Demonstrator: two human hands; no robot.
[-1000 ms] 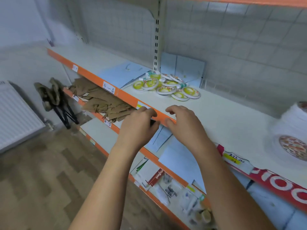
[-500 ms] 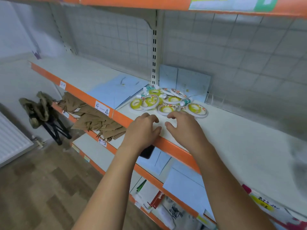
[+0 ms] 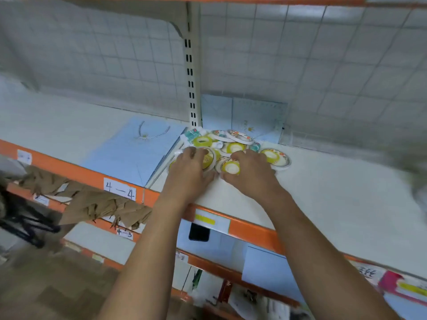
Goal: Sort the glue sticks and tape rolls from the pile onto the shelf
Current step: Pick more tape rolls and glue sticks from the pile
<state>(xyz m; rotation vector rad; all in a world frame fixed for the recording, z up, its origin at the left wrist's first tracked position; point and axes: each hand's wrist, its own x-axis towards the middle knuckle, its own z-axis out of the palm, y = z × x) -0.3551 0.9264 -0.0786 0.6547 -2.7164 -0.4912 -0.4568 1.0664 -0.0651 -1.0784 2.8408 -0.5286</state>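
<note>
**Head view: both hands on the heap, no sorting visible yet**

The head view showed the pile (image 3: 233,144) lying as one mixed heap on the shelf (image 3: 323,204), towards its back edge and just beside the slotted upright (image 3: 190,88). No separate group of rolls or sticks could be seen anywhere on the shelf, so by my reading the sorting was at its very start, with the whole pile left to do.

The left hand (image 3: 188,174) had its fingers curled over the far rim of the front-left roll (image 3: 209,159), thumb towards the near rim. The right hand (image 3: 253,177) gripped the front-middle roll (image 3: 231,167) between bent fingers and thumb. Both rolls rested on the shelf, touching their neighbours.

The tape rolls were flat white rings with yellow-green paper centres, overlapping one another. What looked like glue sticks (image 3: 193,135), small white tubes with teal labels, lay at the heap's back-left side, partly under the rolls; their number was too blurred to tell.

A blue paper bag (image 3: 138,155) lay flat to the left of the pile, touching it. The label (image 3: 120,191) on the orange front edge read "4—4".
</note>
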